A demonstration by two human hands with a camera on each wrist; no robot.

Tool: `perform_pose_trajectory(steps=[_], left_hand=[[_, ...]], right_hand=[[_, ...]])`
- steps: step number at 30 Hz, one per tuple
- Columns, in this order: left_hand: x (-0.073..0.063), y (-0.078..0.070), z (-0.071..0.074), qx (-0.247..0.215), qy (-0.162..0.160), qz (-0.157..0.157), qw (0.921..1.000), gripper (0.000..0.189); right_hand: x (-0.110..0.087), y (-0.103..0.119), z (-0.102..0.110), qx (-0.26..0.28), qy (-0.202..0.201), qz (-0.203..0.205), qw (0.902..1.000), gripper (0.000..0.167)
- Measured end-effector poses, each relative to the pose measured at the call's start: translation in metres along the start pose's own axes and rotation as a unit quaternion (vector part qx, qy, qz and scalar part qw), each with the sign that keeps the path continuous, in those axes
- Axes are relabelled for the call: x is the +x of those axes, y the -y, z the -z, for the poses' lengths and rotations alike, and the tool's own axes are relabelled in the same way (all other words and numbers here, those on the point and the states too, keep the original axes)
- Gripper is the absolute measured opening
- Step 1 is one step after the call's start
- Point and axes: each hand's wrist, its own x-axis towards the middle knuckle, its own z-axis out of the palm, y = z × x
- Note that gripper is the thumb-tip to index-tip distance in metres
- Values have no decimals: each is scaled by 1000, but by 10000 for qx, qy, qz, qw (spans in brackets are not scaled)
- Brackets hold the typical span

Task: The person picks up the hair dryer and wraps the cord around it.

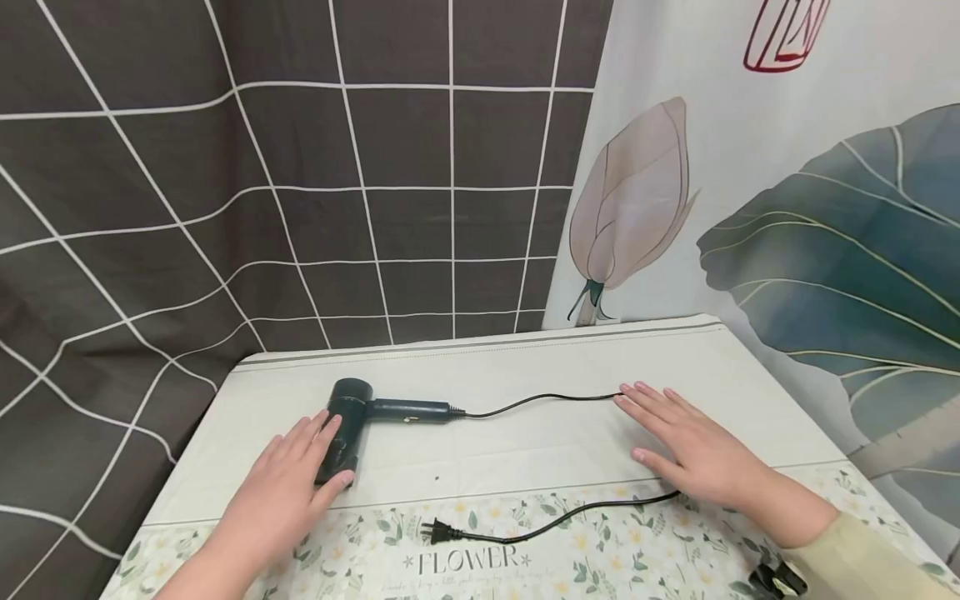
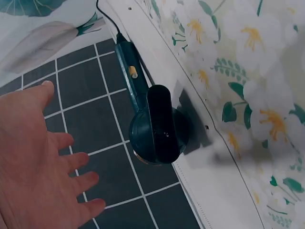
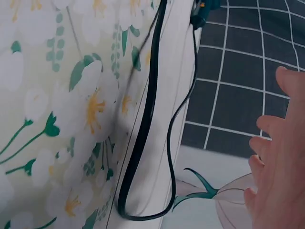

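Observation:
A dark teal hair dryer (image 1: 412, 411) lies on the table, its barrel at the left and its handle pointing right. My left hand (image 1: 277, 492) is beside the barrel with fingers extended, overlapping its edge in the head view. In the left wrist view a gap shows between this hand (image 2: 38, 162) and the dryer (image 2: 138, 133). The black cord (image 1: 558, 397) runs from the handle toward my right hand (image 1: 697, 450), which partly hides its loop. That hand is spread, holding nothing. In the right wrist view the cord (image 3: 151, 90) bends in a U, apart from the fingers.
A two-pin plug (image 1: 441, 531) lies on the floral part of the tablecloth (image 1: 622, 550), near the printed word FLOWER. Behind the table hangs a dark gridded curtain (image 1: 405, 217); a white curtain with a printed flower bud (image 1: 637, 200) hangs at the right.

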Motion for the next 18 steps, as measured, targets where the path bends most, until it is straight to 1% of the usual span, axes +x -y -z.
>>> perform_pose_trajectory(steps=[3,5,7,10,12,14,16,18], left_hand=[[5,3,3,-70,138,182,9997,76],[10,6,6,-259,368,444,9980,77],[16,9,9,-504,631,756,9939,79],[27,16,12,-909,1023,1246,9827,82],[34,23,12,-1178,1185,1498,9745,81],[42,29,11,-1481,1304,1737,9648,80],[50,34,9,-1791,1391,1920,9548,78],[58,38,6,-1990,1438,2047,9475,77]], right_hand=[[6,3,1,193,121,-185,9996,63],[13,6,1,419,226,-392,9981,57],[24,9,-1,669,363,-685,9947,50],[46,10,-7,1048,585,-1109,9866,39],[63,9,-12,1275,730,-1298,9806,35],[79,7,-17,1464,874,-1394,9754,31],[93,5,-22,1568,1000,-1410,9724,29],[104,4,-25,1564,1121,-1360,9718,27]])
